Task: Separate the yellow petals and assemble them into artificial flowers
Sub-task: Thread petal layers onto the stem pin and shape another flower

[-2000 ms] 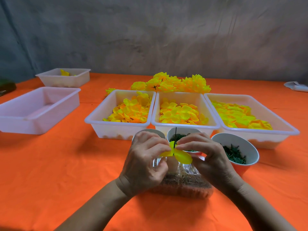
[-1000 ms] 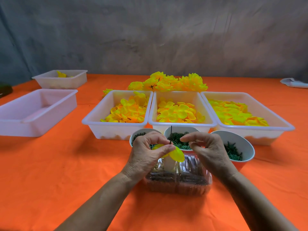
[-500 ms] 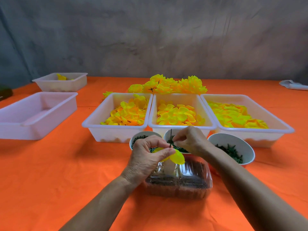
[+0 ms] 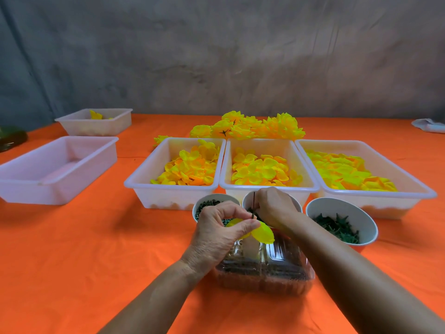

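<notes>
- My left hand (image 4: 216,233), just below the middle of the frame, pinches a yellow petal (image 4: 263,233) and a thin dark stem (image 4: 254,206) between thumb and fingers; the stem stands upright through the petal.
- My right hand (image 4: 274,207) reaches over the middle cup (image 4: 248,201), fingers curled down toward the dark green bits inside. Whether they are already holding one I cannot tell; the fingertips are hidden.
- Risk: the stem is thin and held only by the pinch. If I loosen my left thumb while I watch the right hand, I judge the petal may slide off or the stem may tip.
- Risk: the three cups stand close together, the left cup (image 4: 209,204) just behind my left knuckles and the right cup (image 4: 342,220) beside my right forearm. A careless sweep of the arm could knock one over and scatter its pieces on the orange surface (image 4: 84,249).
- Risk: the clear plastic box (image 4: 277,268) lies right under both wrists; dropping my hands would press on its lid.
- Room: the three bins of petals (image 4: 187,169) stand in a row directly behind the cups, so there is little space forward.
- Room: the lower left of the frame is bare orange cloth, open for moving; an empty-looking bin (image 4: 57,174) sits further left.
- Finished flowers (image 4: 248,128) are piled behind the bins, well apart from my hands.
</notes>
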### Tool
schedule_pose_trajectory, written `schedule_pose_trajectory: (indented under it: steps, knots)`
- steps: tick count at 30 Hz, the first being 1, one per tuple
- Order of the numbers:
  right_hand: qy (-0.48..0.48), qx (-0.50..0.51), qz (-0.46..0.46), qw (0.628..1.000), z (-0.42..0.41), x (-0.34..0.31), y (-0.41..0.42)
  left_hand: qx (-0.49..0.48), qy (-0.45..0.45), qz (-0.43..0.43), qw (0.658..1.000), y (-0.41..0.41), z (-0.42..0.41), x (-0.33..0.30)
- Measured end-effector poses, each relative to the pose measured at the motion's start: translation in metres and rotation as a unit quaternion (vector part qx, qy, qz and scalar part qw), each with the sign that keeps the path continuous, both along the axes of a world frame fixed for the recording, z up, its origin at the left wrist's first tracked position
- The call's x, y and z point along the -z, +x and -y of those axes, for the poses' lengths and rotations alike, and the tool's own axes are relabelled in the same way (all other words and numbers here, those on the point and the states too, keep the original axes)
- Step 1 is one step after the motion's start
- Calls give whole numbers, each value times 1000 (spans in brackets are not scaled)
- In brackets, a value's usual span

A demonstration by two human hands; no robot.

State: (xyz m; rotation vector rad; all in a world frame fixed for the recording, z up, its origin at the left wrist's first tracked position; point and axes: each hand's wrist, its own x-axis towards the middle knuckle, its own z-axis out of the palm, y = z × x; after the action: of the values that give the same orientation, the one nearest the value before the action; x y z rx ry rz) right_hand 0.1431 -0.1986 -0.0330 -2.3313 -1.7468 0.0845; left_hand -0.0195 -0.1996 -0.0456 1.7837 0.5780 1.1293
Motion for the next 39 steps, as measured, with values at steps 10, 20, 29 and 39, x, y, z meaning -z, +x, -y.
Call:
schedule_pose_trajectory:
  steps: [10, 20, 29, 39]
  knots:
    - [117, 14, -283, 952, 16, 0, 28, 3, -1, 8, 1000, 0, 1, 0]
    - [173, -2, -382, 908, 29, 0, 29, -3, 3, -2, 1000, -1, 2, -2]
    - [215, -9, -440, 872, 39, -4, 22, -6, 2, -6, 1000, -1, 1, -1]
    - [258, -76, -674, 688, 67, -23, -4, -2, -12, 2, 1000, -1, 3, -1]
